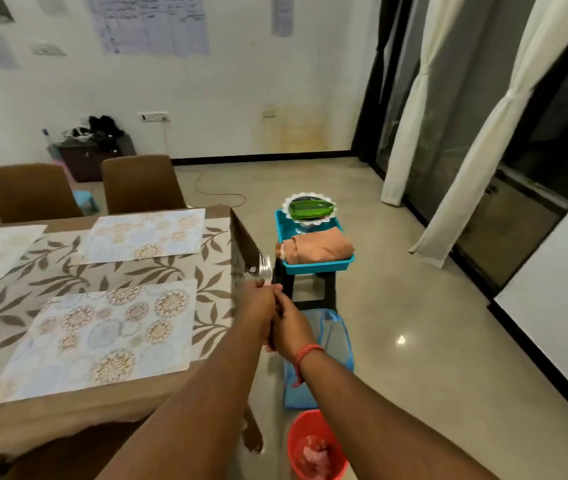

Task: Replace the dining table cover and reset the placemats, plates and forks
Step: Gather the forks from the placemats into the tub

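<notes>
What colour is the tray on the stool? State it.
Turquoise blue tray, seen in the head view.

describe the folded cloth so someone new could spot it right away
Right of the dining table stands a small black stool carrying a teal tray. The folded cloth fills the tray's near half: soft and peach-brown, unlike the green plates stacked behind it.

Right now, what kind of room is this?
Probably a home dining room: a table with placemats, chairs tucked in, and curtains by glass doors.
</notes>
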